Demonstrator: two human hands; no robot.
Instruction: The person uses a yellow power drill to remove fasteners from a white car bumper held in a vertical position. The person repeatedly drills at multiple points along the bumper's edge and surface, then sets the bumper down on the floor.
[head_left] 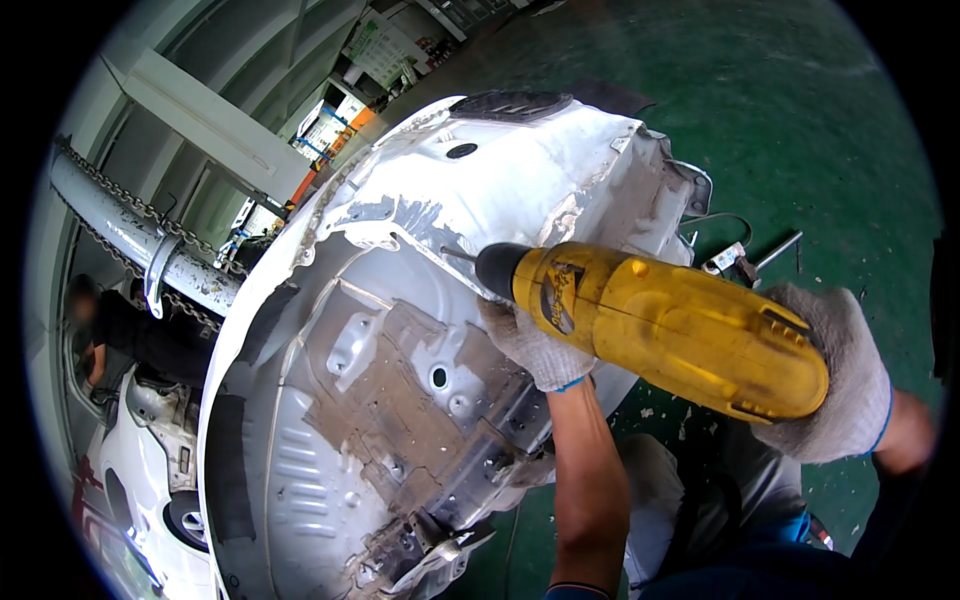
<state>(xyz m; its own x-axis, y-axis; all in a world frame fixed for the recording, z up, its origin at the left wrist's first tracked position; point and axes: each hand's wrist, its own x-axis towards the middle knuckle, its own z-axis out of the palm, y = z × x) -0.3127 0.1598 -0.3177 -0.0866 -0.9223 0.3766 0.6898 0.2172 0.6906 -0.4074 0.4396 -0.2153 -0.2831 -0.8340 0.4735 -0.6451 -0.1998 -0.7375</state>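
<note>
A worn yellow power drill (660, 325) with a black chuck (500, 270) lies across my view, its bit (458, 255) pointing left. The tip is at the edge of a white car body section (480, 190), where paint is scraped to grey; whether it touches cannot be told. My right hand (840, 375), in a whitish knit glove, is closed round the drill's rear; the handle is hidden below. Also gloved, my left hand (540, 345) grips the drill from underneath, close behind the chuck. Its fingers are partly covered by the drill.
Beyond the panel, a metal tool with a bar handle (778, 250) lies on the green floor (800, 130). A grey pole (130, 220) with chains stands at the left. Below it are another white car (150, 480) and a person in dark clothes (140, 340).
</note>
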